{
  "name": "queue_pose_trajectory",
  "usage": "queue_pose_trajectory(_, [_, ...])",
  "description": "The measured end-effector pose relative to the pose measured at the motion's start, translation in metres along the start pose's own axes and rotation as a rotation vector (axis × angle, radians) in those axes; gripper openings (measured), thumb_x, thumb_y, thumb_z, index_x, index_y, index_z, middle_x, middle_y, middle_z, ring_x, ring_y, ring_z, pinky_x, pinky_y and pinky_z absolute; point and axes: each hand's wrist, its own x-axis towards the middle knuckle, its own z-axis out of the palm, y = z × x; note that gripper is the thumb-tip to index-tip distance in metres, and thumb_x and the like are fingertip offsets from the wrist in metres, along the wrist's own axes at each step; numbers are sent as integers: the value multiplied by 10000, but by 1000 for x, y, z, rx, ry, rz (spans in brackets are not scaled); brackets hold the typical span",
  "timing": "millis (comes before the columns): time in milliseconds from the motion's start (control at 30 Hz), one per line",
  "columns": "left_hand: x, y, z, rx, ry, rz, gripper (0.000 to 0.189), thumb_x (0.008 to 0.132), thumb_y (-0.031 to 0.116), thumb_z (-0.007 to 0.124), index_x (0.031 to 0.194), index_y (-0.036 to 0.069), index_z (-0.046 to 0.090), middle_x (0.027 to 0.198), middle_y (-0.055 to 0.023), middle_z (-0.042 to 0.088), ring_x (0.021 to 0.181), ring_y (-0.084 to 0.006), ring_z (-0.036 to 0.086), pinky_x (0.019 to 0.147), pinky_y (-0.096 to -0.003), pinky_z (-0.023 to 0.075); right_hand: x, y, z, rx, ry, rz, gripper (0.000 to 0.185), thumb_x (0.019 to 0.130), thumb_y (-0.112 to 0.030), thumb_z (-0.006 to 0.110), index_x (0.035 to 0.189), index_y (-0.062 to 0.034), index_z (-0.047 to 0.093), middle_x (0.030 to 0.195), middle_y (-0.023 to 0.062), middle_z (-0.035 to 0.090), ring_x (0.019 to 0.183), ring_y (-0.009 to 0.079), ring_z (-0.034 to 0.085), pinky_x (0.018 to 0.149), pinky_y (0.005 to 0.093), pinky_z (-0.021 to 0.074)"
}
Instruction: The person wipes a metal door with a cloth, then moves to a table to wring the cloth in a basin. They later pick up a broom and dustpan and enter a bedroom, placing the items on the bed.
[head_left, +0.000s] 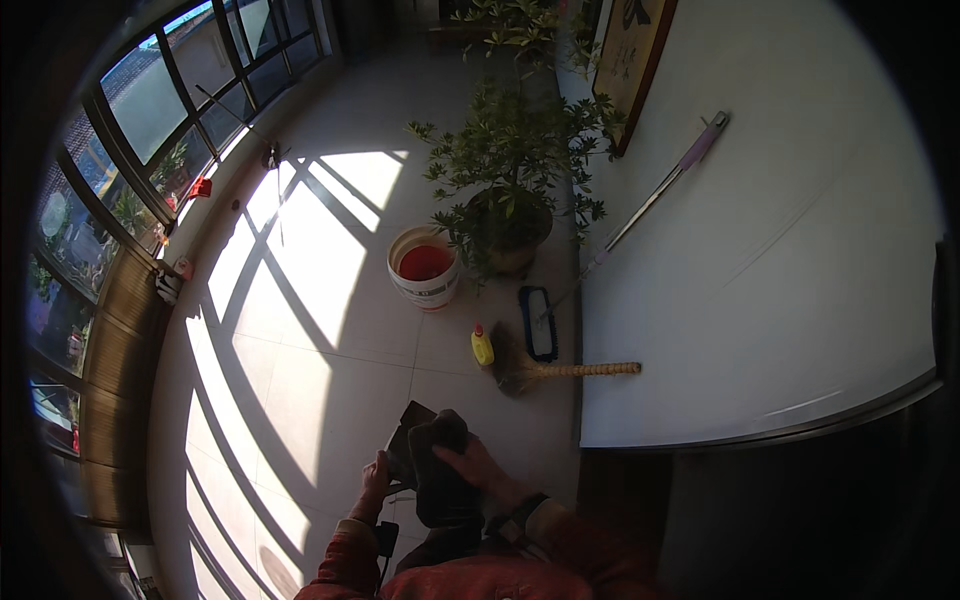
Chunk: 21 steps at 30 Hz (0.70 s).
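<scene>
My left hand (376, 475) grips the left edge of a dark flat object (409, 435), whose kind the shade hides. My right hand (471, 459) is closed on a dark, bunched cloth (444, 480) that lies against the flat object's right side and hangs down. Both hands are low in the view, above the tiled floor. Beyond them stand a yellow bottle with a red cap (482, 348) and a short straw hand broom (517, 367), its handle pointing right. A blue-edged brush head (538, 322) on a long pole with a lilac grip (701, 146) leans against the white wall.
A white bucket (425, 289) with a red inside stands beside a leafy potted plant (510, 225). Windows (146, 109) line the left, with a red item (200, 187) near the sill. A framed panel (634, 67) hangs on the white wall (787, 225) at right.
</scene>
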Motion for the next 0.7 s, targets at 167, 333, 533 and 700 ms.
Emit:
queue_pose_trajectory(167, [-3, 13, 7, -229, -149, -127, 623, 1001, 558, 395, 971, -7, 657, 803, -28, 606, 766, -129, 527, 704, -338, 458, 28, 11, 50, -659, -107, 109, 551, 771, -358, 788, 1129, 23, 616, 1019, 235, 663, 956, 397, 640, 875, 437, 499])
queue_pose_trajectory(333, [-22, 46, 20, -339, -232, 146, 416, 974, 343, 537, 1205, 5, 609, 1015, -56, 651, 982, -168, 578, 854, -351, 482, 20, 6, 56, -704, -131, 40, 596, 781, -301, 771, 1183, 75, 544, 1128, 290, 601, 1030, 439, 615, 863, 475, 502])
queue_pose_trajectory(533, [-9, 76, 42, -384, -63, -112, 462, 922, 339, 652, 1199, -31, 633, 1058, -97, 685, 952, -155, 621, 822, -347, 511, 12, 8, 37, -374, -269, 66, 579, 813, -247, 730, 1232, 74, 493, 1178, 287, 583, 1112, 431, 584, 943, 433, 482])
queue_pose_trajectory(700, [12, 85, 45, -65, 112, -68, 382, 885, 296, 706, 1061, -43, 707, 893, -61, 714, 828, -133, 633, 714, -314, 525, 40, 21, -48, -425, -366, 240, 330, 859, -203, 674, 1114, -1, 620, 1085, 208, 650, 1061, 351, 627, 915, 420, 500])
